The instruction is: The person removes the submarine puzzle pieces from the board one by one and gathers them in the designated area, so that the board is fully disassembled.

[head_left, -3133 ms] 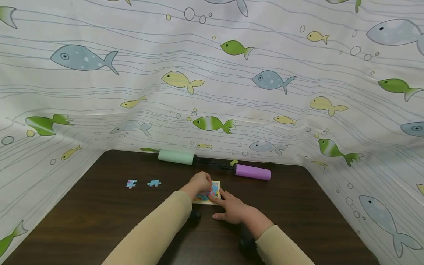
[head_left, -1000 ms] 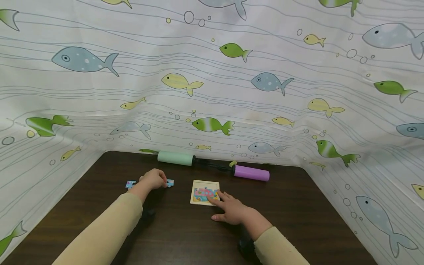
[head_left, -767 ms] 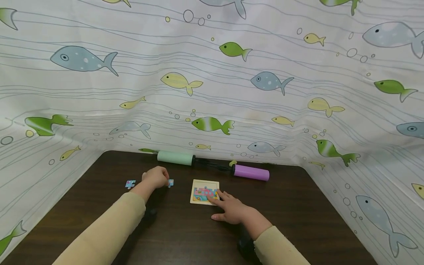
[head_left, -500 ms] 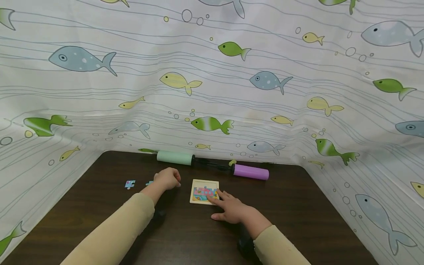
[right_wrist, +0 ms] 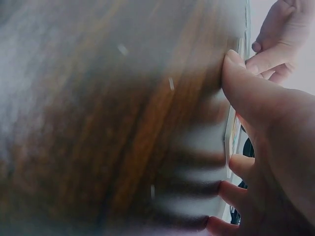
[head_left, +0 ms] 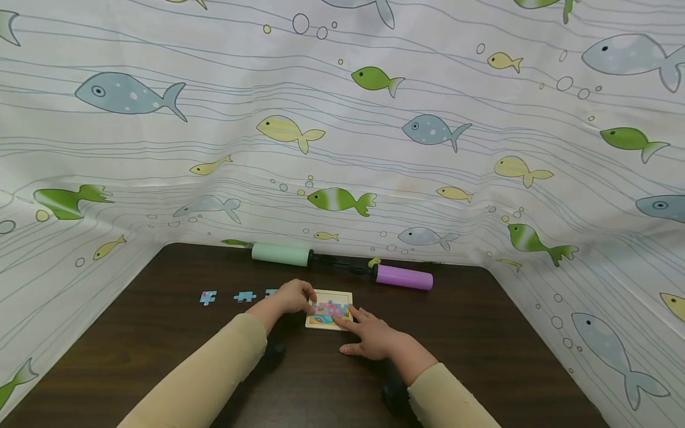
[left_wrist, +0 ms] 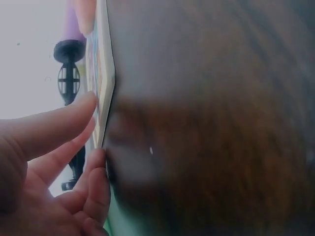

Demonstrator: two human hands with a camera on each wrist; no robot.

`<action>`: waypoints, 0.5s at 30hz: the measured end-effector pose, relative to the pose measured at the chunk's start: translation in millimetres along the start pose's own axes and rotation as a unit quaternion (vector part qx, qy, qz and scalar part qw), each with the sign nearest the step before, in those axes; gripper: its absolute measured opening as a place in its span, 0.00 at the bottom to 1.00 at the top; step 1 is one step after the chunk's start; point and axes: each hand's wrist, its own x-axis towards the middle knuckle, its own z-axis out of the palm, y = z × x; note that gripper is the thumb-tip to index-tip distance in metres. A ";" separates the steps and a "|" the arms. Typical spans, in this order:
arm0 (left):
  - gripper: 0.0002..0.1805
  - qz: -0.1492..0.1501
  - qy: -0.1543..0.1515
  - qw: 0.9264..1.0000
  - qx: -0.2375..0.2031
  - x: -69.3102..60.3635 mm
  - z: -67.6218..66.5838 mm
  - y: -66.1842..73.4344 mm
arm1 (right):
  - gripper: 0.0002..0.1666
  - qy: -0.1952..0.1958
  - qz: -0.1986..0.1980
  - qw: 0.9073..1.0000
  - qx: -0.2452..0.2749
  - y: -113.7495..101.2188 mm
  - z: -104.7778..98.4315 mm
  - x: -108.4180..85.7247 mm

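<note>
A small wooden jigsaw board (head_left: 336, 295) lies on the dark table, its upper part bare and its lower part filled with pink, blue and yellow picture pieces. My left hand (head_left: 293, 296) is at the board's left side. In the left wrist view, the thumb (left_wrist: 74, 115) and a fingertip touch the board's face, while other fingers lie by its edge. My right hand (head_left: 374, 337) rests with spread fingers on the board's right side. Three loose blue jigsaw pieces lie to the left: one far left (head_left: 208, 297), a middle piece (head_left: 245, 296) and one partly hidden behind my left hand (head_left: 270, 292).
Along the back of the dark wooden table (head_left: 342, 386) lie a mint-green hand pump (head_left: 280, 254) and a purple one (head_left: 404, 277), their black ends meeting. A white fish-print curtain (head_left: 342, 148) encloses the back and sides.
My left hand has left a third blue jigsaw piece on the table beside the other two and moved right, back to the board. My right hand stays on the board's right side.
</note>
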 end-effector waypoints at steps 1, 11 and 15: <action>0.10 0.002 -0.001 1.000 0.003 -0.1 0.5 0.5 | 0.41 0.000 0.000 1.000 0.002 0.0 -0.3 0.0; 0.13 0.012 0.005 1.000 0.016 2.3 2.8 3.6 | 0.41 -0.002 0.001 1.000 0.004 -1.4 -2.3 -1.5; 0.14 0.015 0.009 1.000 0.016 1.5 2.4 6.2 | 0.41 -0.004 0.002 1.000 0.007 -1.4 -3.5 -0.8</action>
